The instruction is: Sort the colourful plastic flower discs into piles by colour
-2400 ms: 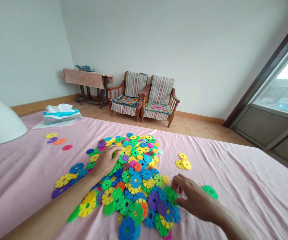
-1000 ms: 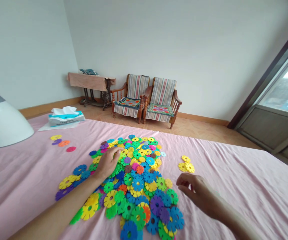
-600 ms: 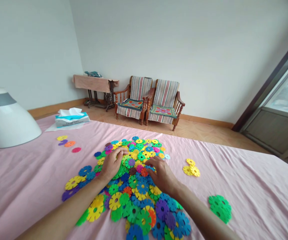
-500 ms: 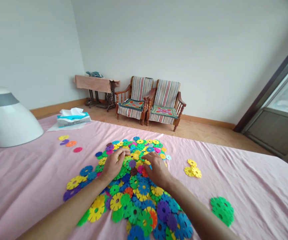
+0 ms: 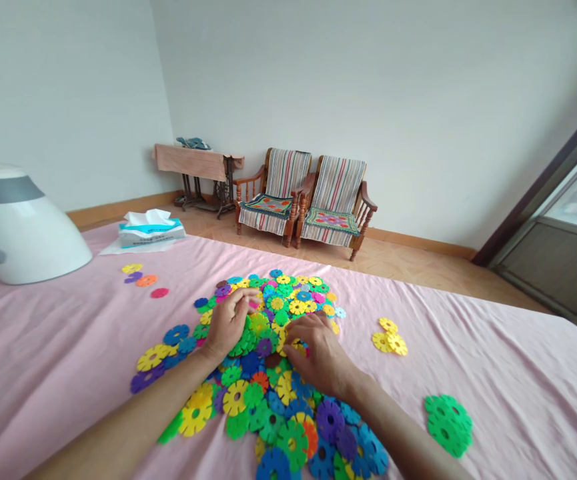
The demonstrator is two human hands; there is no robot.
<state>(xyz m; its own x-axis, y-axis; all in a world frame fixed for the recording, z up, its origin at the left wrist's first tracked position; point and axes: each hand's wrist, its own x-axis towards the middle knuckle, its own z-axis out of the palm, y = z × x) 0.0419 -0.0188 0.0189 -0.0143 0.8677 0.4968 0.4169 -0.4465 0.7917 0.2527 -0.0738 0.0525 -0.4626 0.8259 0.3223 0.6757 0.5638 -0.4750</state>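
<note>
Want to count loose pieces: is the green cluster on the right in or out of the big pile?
Out: bare pink cloth shows between the green cluster and the big pile.

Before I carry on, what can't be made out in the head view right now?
All in the head view:
Right hand: whether its fingers grip a disc; the hand covers what lies beneath.
Left hand: whether it holds a disc; its curled fingers hide the palm.
Disc pile: lower layers, hidden by discs on top.
White-and-grey jug: left side, cut off by the left edge.
Tissue box: lettering, too small and blurred.
</note>
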